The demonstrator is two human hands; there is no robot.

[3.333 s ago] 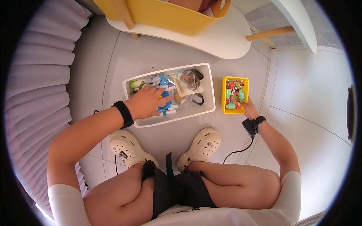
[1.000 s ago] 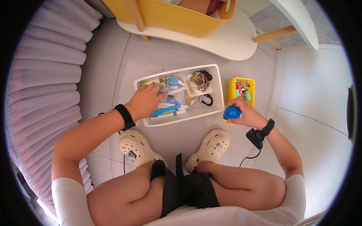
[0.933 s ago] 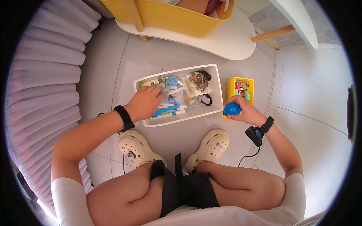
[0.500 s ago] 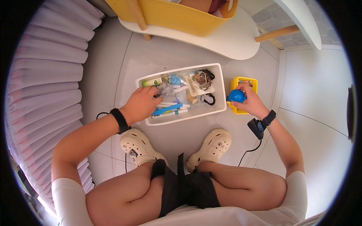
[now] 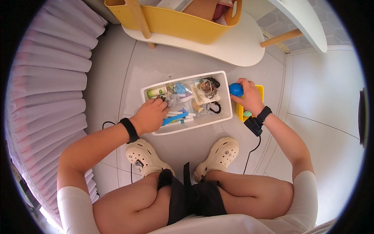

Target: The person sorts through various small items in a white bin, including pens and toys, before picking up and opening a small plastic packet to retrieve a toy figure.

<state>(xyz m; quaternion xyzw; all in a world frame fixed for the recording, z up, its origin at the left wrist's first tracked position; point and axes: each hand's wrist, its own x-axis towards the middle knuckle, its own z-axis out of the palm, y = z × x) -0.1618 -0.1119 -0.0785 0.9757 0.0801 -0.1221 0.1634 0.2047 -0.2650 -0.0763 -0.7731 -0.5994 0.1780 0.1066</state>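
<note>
My right hand [image 5: 251, 98] is closed round a small blue ball-shaped thing [image 5: 236, 89], held over the gap between a white bin [image 5: 229, 105] and a yellow basket [image 5: 260, 92]. My left hand [image 5: 151, 114] reaches over the bin's left side. Its fingers are bent down among crumpled clear plastic bags [image 5: 175, 102]; a dark bit shows at the fingertips, too small to name. Beside that hand lie a blue strip [image 5: 175, 118], several white pens [image 5: 187, 121] and a green-and-white tube [image 5: 157, 92]. A light blue item [image 5: 179, 89] sits at the bin's far side.
Bracelets and beads [image 5: 209, 86] fill the bin's far right corner, with a black band [image 5: 214, 107] below them. Ahead stands a white low shelf [image 5: 237, 54] bearing a yellow tub [image 5: 183, 27]. A pleated curtain [image 5: 58, 89] hangs at left; a white panel [image 5: 323, 89] is at right.
My right hand has moved left with the blue ball-shaped thing, from over the yellow basket toward the bin. A green piece now shows in the basket. My left hand has shifted slightly right and nearer me.
</note>
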